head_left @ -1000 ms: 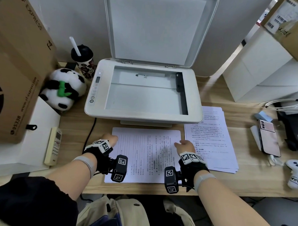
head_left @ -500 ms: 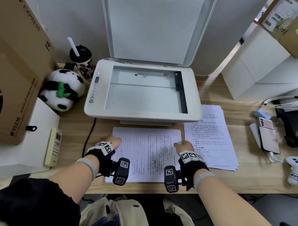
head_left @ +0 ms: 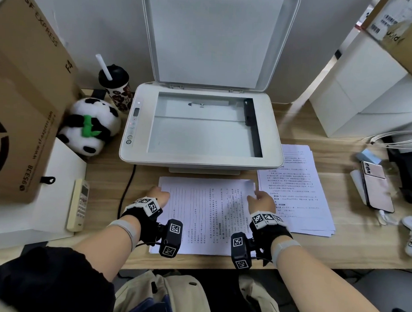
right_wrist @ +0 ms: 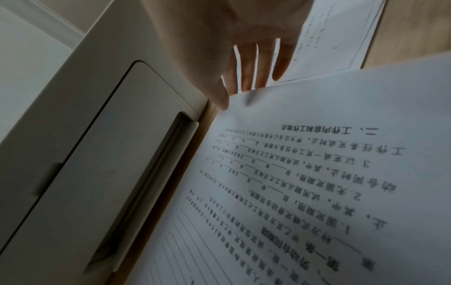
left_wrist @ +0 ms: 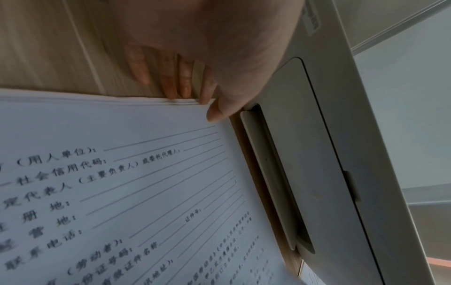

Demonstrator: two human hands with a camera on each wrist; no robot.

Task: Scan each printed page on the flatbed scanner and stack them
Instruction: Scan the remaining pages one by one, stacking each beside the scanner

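The white flatbed scanner stands at the back of the desk with its lid up and its glass bare. In front of it lies a stack of printed pages. My left hand holds the stack's left edge; the left wrist view shows the thumb on top near the far corner and the fingertips at the paper's edge. My right hand pinches the top page at its far right corner, thumb above and fingers beneath, and that corner is lifted. A second stack of pages lies to the right.
A panda plush, a lidded cup with a straw and a large cardboard box stand at the left, with a remote on a white box. A phone, cables and a white controller lie at the right.
My right hand has slid toward the stack's far right corner and raised the top page's corner. The left hand stays at the left edge.
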